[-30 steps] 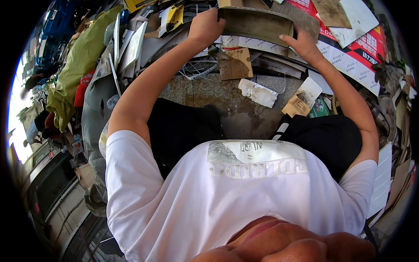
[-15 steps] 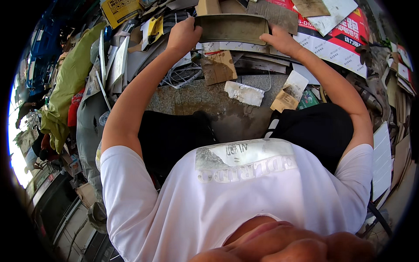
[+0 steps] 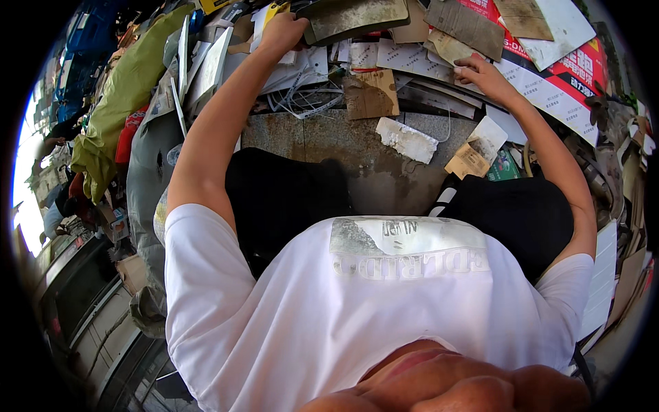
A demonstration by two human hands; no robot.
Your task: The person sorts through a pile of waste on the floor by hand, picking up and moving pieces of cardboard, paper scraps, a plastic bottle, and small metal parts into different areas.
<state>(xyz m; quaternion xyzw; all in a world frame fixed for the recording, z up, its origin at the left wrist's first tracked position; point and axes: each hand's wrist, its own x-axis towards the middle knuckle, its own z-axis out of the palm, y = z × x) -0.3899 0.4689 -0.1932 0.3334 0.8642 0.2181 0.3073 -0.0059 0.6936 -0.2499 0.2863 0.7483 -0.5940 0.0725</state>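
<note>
Near the top edge my left hand grips the left end of a shallow, olive-brown tray-like piece with a raised rim. That piece is tilted and partly cut off by the picture's edge. My right hand is apart from it, further right, with its fingers spread and slightly bent. Nothing shows in that hand. It hovers over or rests on white printed cardboard, and I cannot tell whether it touches. Just beyond its fingertips lies a torn tan cardboard piece.
Flattened brown cardboard and a red printed sheet lie in the pile. Closer to me are a brown carton piece, tangled white strapping, a white torn slab and a small opened box. A green-yellow sack lies left.
My right hand has let go of the tray-like piece and moved right and down. My left hand still holds it, now higher in the picture and tilted. The whole view has shifted slightly.
</note>
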